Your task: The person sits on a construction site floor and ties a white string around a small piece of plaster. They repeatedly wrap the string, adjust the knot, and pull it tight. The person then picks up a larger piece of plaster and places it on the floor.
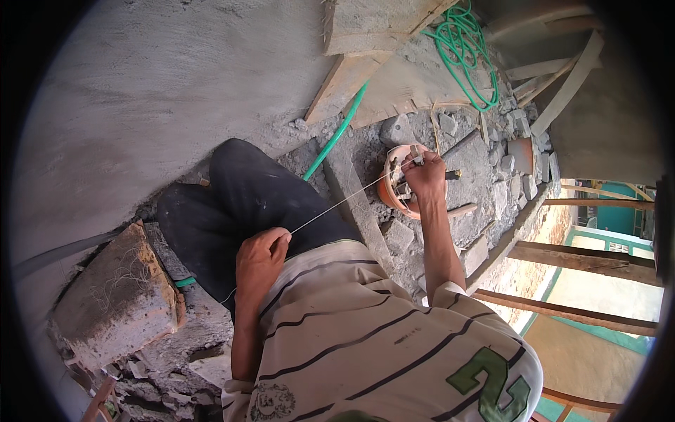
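A thin pale string (337, 205) runs taut between my two hands. My left hand (261, 260) is closed on it above my thigh, thumb and fingers pinched together. My right hand (426, 176) grips a small pale block-like piece (417, 155) at the other end of the string; the fingers hide most of it. Just below that hand stands an orange bucket (384, 191) with several tools in it, one of them with a dark handle (453, 175). The bucket's contents are partly covered by my hand and wrist.
A grey plastered wall (155, 91) rises on the left. Broken concrete (399, 236) and rubble lie around the bucket. A green hose (460, 49) is coiled at the far side. A large block (116, 295) with loose string sits at left; wooden beams (583, 261) cross an opening at right.
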Demonstrator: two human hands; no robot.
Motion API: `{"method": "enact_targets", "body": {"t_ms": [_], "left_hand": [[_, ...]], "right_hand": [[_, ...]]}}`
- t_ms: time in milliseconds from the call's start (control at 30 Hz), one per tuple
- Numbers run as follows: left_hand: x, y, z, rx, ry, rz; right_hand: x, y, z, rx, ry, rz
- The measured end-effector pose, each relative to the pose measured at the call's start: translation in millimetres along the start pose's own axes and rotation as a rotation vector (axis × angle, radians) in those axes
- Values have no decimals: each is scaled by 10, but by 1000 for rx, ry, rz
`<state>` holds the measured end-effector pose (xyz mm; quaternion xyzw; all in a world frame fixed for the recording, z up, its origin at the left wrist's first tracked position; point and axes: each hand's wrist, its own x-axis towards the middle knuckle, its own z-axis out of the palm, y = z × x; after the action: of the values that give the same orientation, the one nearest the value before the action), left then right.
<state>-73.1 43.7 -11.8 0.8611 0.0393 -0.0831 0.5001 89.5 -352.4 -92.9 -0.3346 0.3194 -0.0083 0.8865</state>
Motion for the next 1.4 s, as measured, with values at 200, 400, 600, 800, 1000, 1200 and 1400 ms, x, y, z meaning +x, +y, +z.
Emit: {"method": "enact_targets", "body": {"t_ms": [200, 400, 600, 800, 1000, 1200, 1400], "left_hand": [[-266, -340, -522, 84, 245, -135], [-367, -307, -774, 546, 459, -60], [85, 619, -441, -40, 437, 223], [104, 564, -132, -732, 334, 57], [63, 169, -203, -837, 100, -50], [414, -34, -737, -346, 260, 72], [149, 481, -686, -159, 111, 146]], "right_hand": [[-564, 372, 963, -17, -274, 104], [-1177, 798, 1664, -260, -638, 60], [-1684, 1198, 2103, -355, -872, 63], [-1714, 1215, 2205, -331, -888, 127], [-1665, 1244, 2096, -421, -983, 232], [-1770, 1096, 2058, -888, -1137, 206], [-1625, 1200, 2038, -1283, -1081, -680]]}}
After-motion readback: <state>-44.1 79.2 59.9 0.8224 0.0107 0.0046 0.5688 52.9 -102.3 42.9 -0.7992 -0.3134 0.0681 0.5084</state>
